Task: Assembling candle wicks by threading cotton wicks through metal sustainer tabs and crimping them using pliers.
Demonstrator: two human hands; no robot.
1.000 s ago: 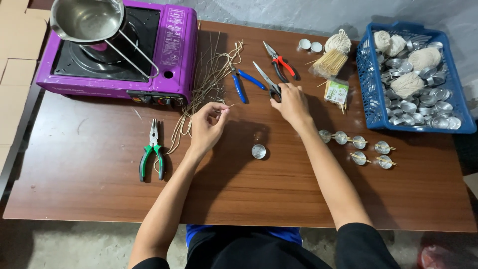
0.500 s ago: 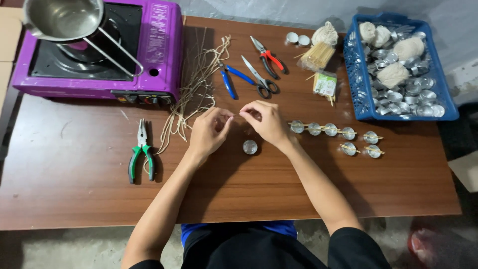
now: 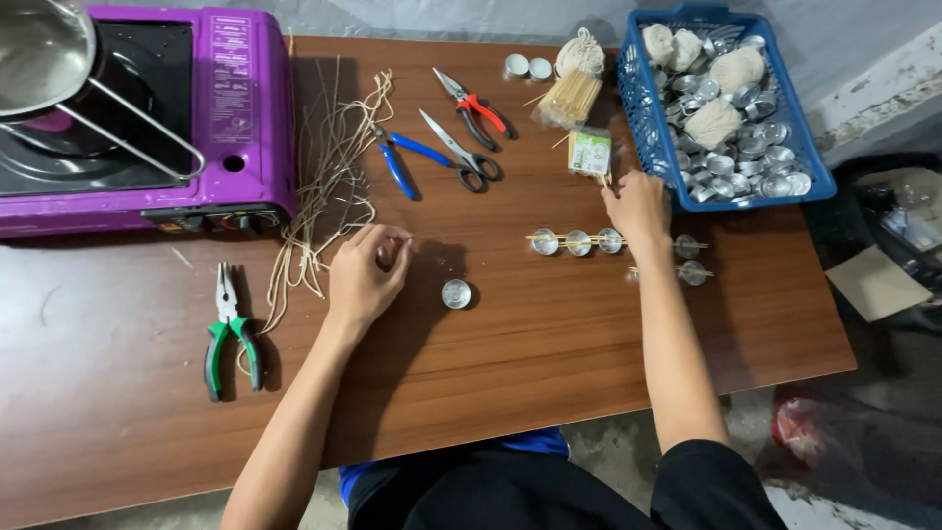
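My left hand (image 3: 365,276) rests on the brown table (image 3: 549,344) with fingers curled, pinching what looks like a thin piece of string; I cannot see it clearly. A small round metal cup (image 3: 455,293) stands just right of it. My right hand (image 3: 638,208) reaches to the right, fingertips at a small packet (image 3: 590,154) and thin sticks beside the blue basket (image 3: 657,137). Under that hand lies a row of metal cups with sticks across them (image 3: 577,241).
A purple gas stove (image 3: 235,108) with a metal pan (image 3: 39,49) sits at the far left. Loose strings (image 3: 329,186), green pliers (image 3: 231,334), blue pliers (image 3: 397,167), scissors (image 3: 456,147), red-handled shears (image 3: 476,103) and a stick bundle (image 3: 569,93) lie about.
My right hand left the middle of the table and moved right to the packet beside the basket. My left hand stayed near the single cup.
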